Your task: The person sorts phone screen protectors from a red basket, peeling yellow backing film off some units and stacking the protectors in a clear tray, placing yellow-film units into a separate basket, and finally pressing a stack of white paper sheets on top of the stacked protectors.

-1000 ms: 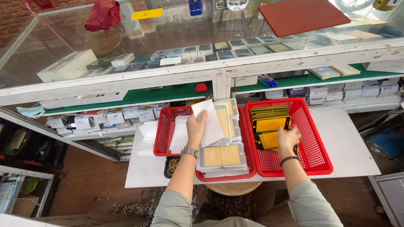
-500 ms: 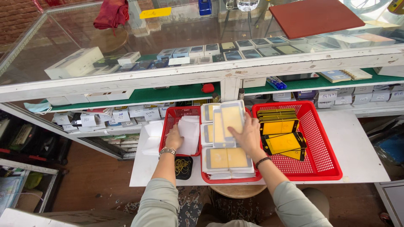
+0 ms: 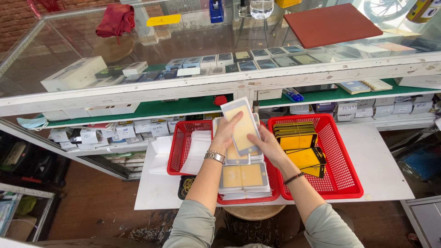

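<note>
- On the white bench sit two red mesh baskets; the left basket reaches from a loose heap of white sheets to stacks of flat packets.
- I count at least two stacks of pale packets with yellow panels; the near stack lies flat at the basket's front edge, and another lies behind it, mostly hidden by the hands.
- The left hand, a metal watch on its wrist, is closed round the left edge of one raised packet, thumb on its face.
- That single packet is held tilted above the stacks, over the seam between the baskets.
- The right hand, a dark band on its wrist, pinches the packet's lower right edge, fingers curled beneath it.
- The right basket holds black-and-yellow packets in roughly two piles, one fanned at the back, one nearer; an exact count I cannot tell.
</note>
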A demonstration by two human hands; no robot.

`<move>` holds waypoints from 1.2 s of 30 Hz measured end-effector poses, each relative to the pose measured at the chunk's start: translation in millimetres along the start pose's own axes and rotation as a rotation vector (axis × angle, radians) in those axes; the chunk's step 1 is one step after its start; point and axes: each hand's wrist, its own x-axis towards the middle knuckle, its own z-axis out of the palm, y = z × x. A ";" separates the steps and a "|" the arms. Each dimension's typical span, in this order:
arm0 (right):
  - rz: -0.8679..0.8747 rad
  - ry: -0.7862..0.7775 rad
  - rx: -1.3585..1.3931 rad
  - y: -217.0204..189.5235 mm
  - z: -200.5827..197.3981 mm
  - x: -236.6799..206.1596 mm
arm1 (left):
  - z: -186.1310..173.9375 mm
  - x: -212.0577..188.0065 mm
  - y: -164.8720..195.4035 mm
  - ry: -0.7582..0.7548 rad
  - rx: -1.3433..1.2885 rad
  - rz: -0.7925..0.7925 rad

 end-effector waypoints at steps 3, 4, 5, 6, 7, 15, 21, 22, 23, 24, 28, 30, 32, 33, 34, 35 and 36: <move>0.038 -0.030 0.014 -2.4 2.3 -10.6 | 13.2 -4.7 2.0 0.043 0.031 0.005; 0.024 -0.045 0.041 -1.7 0.9 -10.5 | 18.1 -8.1 -1.0 0.029 0.043 -0.004; 0.007 -0.043 0.053 -0.8 -1.6 -8.6 | 22.3 -12.5 -4.9 0.015 0.056 -0.013; -0.008 -0.041 0.065 0.3 -4.8 -5.9 | 24.4 -16.8 -7.5 0.002 0.068 -0.026; -0.025 -0.039 0.077 0.8 -8.4 -1.4 | 24.6 -19.7 -8.0 -0.018 0.068 -0.037; -0.175 0.149 -0.188 -23.7 -56.3 35.2 | 27.0 -32.9 -1.6 -0.231 0.519 -0.233; -0.267 0.712 0.276 -13.2 -144.5 30.2 | 9.6 -37.5 0.4 -0.259 0.548 -0.360; -0.265 0.782 0.277 -0.7 -156.0 23.0 | -0.1 -36.5 3.6 -0.134 0.592 -0.321; -0.183 0.840 0.200 15.2 -163.9 13.3 | -10.5 -35.7 6.4 -0.011 0.634 -0.284; -0.106 0.896 0.120 30.3 -170.0 4.1 | -20.6 -33.3 9.4 0.111 0.673 -0.240; 0.151 0.955 0.106 80.0 -167.9 -31.4 | -64.5 -37.5 22.1 0.406 0.887 0.073; 0.230 1.006 0.197 91.7 -163.7 -42.1 | -88.3 -46.4 30.6 0.450 1.082 0.018; 0.269 1.005 0.325 93.6 -159.2 -47.9 | -107.1 -55.0 35.7 0.483 1.209 -0.064; 0.291 1.003 0.388 92.9 -156.9 -48.9 | -115.7 -60.2 36.6 0.495 1.238 -0.123; 0.329 1.025 0.404 91.6 -154.9 -48.7 | -124.1 -65.2 37.6 0.507 1.265 -0.181; 0.366 1.047 0.419 90.6 -152.9 -47.8 | -130.3 -69.3 37.5 0.482 1.307 -0.232; 0.406 1.071 0.434 90.1 -150.9 -46.3 | -133.4 -73.2 36.2 0.454 1.347 -0.286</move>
